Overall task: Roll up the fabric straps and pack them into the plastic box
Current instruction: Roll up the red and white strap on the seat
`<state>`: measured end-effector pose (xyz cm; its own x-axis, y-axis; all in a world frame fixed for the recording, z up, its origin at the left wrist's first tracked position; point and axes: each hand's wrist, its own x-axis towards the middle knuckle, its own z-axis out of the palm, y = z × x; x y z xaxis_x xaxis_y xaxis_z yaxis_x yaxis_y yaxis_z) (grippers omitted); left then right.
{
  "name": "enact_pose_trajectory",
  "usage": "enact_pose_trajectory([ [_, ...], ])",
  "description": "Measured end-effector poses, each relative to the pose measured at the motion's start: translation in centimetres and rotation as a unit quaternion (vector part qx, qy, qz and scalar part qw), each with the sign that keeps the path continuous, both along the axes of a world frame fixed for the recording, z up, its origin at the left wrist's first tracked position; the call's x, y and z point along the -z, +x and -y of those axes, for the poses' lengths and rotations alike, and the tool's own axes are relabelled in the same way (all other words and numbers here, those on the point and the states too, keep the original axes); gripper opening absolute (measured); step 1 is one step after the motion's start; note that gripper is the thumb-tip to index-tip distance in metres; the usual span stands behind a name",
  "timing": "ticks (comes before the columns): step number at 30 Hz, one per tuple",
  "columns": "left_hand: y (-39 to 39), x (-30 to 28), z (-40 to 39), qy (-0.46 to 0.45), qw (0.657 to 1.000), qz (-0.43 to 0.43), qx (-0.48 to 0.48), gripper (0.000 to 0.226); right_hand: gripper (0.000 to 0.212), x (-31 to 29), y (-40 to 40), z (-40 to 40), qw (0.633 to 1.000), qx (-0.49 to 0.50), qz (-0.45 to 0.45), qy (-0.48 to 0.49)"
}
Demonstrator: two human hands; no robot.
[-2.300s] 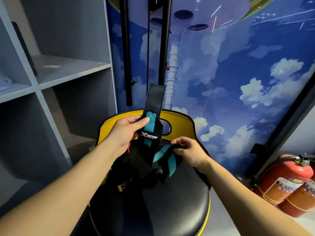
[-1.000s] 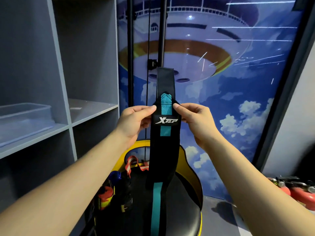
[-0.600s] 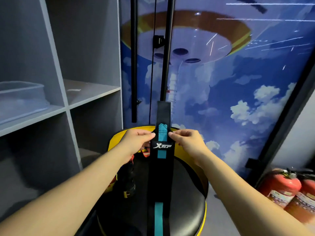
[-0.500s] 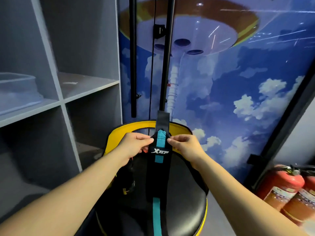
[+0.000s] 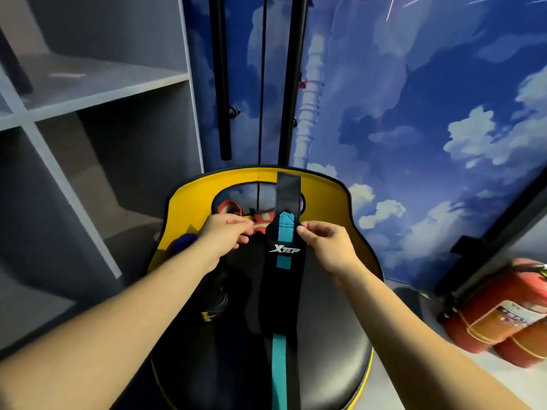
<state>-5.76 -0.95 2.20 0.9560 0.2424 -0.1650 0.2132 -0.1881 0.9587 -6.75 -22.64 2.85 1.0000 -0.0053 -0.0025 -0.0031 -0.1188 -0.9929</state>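
Black fabric strap (image 5: 282, 279) with a teal stripe and a white logo, stretched lengthwise over the black seat of a yellow-backed chair (image 5: 189, 202), narrow black tab end pointing to the far side, in front of the backrest's cut-out. Pinched at its right edge, near the logo, by thumb and forefinger of the right hand (image 5: 328, 247). Left hand (image 5: 225, 235) just left of the strap's upper end, fingers curled together; cannot tell whether touching the strap or gripping anything. Teal stripe running on toward the near edge of the seat and out of view.

More straps (image 5: 216, 300) heaped dark on the left of the seat, with a small yellow tag; red and orange pieces (image 5: 260, 220) at the backrest, beyond the left hand; a blue bit (image 5: 183, 242) against the yellow at left.

Grey shelf unit (image 5: 97, 93) on the left. Black poles (image 5: 220, 84) upright behind the chair, against a blue sky-and-cloud mural (image 5: 414, 113). Red fire extinguishers (image 5: 500, 318) on the floor at the right.
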Motion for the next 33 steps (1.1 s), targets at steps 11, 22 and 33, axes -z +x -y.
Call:
enact_pose_trajectory([
  [11,10.9,9.6,1.4,0.255,0.967,-0.013,0.028,0.011,0.006,5.7,5.6,0.7,0.998,0.012,-0.043,0.044],
  [22,17.0,14.3,1.4,0.573,0.800,0.038,0.176,0.039,0.015,8.5,8.0,1.8,0.995,0.022,-0.083,0.043],
  [33,14.2,11.5,1.5,0.558,0.817,0.068,0.129,0.021,0.015,8.4,7.4,2.3,0.996,0.014,-0.077,0.049],
])
